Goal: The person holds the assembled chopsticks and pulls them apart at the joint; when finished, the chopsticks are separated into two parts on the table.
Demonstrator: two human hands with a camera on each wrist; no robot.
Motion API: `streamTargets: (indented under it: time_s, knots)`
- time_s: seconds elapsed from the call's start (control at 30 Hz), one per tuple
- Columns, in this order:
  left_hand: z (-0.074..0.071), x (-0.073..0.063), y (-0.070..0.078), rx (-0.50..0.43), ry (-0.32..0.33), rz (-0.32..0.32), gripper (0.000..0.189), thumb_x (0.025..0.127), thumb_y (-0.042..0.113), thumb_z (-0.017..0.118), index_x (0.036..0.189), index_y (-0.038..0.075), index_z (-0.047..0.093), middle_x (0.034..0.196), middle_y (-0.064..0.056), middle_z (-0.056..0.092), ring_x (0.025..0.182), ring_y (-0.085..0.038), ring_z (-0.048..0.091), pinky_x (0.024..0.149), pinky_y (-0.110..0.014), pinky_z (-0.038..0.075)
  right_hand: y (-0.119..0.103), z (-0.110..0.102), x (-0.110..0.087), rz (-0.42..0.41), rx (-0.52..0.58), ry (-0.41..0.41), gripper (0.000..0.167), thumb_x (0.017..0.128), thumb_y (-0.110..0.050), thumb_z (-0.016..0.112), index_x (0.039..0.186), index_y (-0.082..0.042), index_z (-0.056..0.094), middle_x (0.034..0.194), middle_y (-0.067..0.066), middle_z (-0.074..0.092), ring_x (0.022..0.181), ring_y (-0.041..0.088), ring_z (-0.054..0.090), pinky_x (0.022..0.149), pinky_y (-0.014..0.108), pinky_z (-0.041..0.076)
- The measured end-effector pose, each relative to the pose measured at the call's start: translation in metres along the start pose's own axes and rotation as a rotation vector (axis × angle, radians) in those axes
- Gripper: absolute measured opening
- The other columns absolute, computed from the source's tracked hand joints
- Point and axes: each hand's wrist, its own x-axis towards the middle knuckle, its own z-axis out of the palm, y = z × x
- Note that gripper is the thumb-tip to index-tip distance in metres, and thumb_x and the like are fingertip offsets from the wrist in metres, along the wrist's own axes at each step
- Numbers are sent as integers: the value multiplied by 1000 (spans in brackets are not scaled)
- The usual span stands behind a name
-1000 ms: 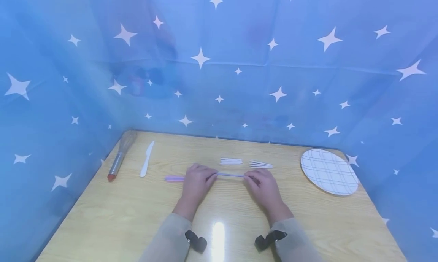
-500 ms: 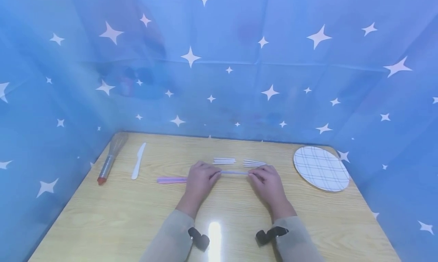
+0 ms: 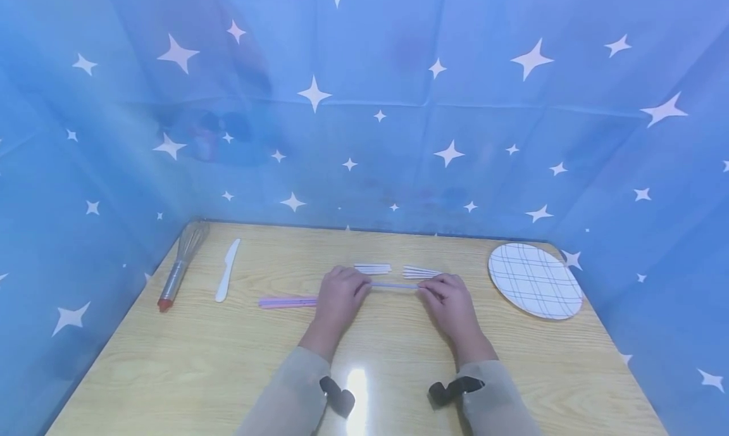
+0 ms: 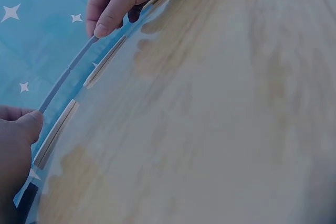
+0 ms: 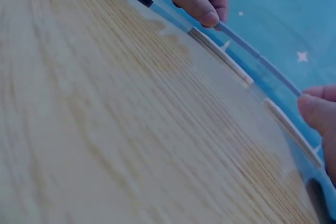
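A thin light-purple stick (image 3: 395,286), which looks like a straw, spans the gap between both hands, nearly level. My left hand (image 3: 342,297) pinches its left end between thumb and fingers. Its right end is pinched by my right hand (image 3: 448,304). In the left wrist view a small break or joint mark shows midway along the purple stick (image 4: 56,88). Just beyond it, two groups of short white sticks lie on the table, a left group (image 3: 373,269) and a right group (image 3: 420,272). Left of my left hand lies a bundle of pink and purple sticks (image 3: 286,302), its right end hidden.
On the left of the wooden table (image 3: 216,360) are a whisk (image 3: 183,259) with a red-tipped handle and a white plastic knife (image 3: 228,271). A white plate with a checked line pattern (image 3: 535,280) lies at the right. A blue star-patterned curtain (image 3: 387,138) surrounds the table.
Both hands have shifted slightly right over the table with the purple stick between them. More of the pink and purple bundle shows. The head view has turned slightly right.
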Motion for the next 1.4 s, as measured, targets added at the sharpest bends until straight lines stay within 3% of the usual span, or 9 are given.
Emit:
streamTargets:
  time_s: [0.27, 0.63, 0.87, 1.1, 1.4]
  knots:
    - [2, 2, -2, 2, 68, 3, 11, 99, 23, 79, 108, 18, 82, 107, 4, 78, 103, -21, 66, 96, -43, 53, 8, -3, 2, 74, -26, 26, 10, 92, -8, 85, 103, -10, 84, 102, 7, 74, 103, 31, 62, 93, 48, 49]
    - [9, 7, -6, 81, 141, -54, 8, 89, 23, 89, 96, 21, 85, 105, 0, 75, 100, -25, 65, 93, -47, 53, 16, -2, 6, 2, -100, 102, 12, 87, -5, 89, 97, -8, 84, 94, 13, 72, 95, 37, 60, 88, 50, 44]
    - [14, 10, -8, 96, 218, -26, 8, 86, 17, 91, 92, 19, 85, 106, -3, 73, 97, -27, 66, 84, -46, 54, 19, 1, 8, 34, -135, 124, 13, 84, -7, 91, 95, -10, 84, 96, 15, 73, 99, 42, 59, 90, 56, 45]
    - [16, 15, -6, 95, 185, -33, 7, 88, 16, 89, 92, 20, 85, 101, 0, 71, 93, -24, 63, 82, -43, 52, 17, 0, 9, 93, -146, 104, 12, 85, -7, 90, 95, -11, 84, 99, 14, 72, 102, 41, 58, 92, 57, 43]
    - [12, 20, -3, 99, 135, -68, 6, 91, 17, 88, 94, 22, 85, 102, 1, 71, 95, -23, 63, 84, -43, 51, 14, 2, 13, 92, -114, 59, 10, 85, -15, 91, 92, -15, 84, 104, 10, 71, 108, 39, 57, 98, 57, 40]
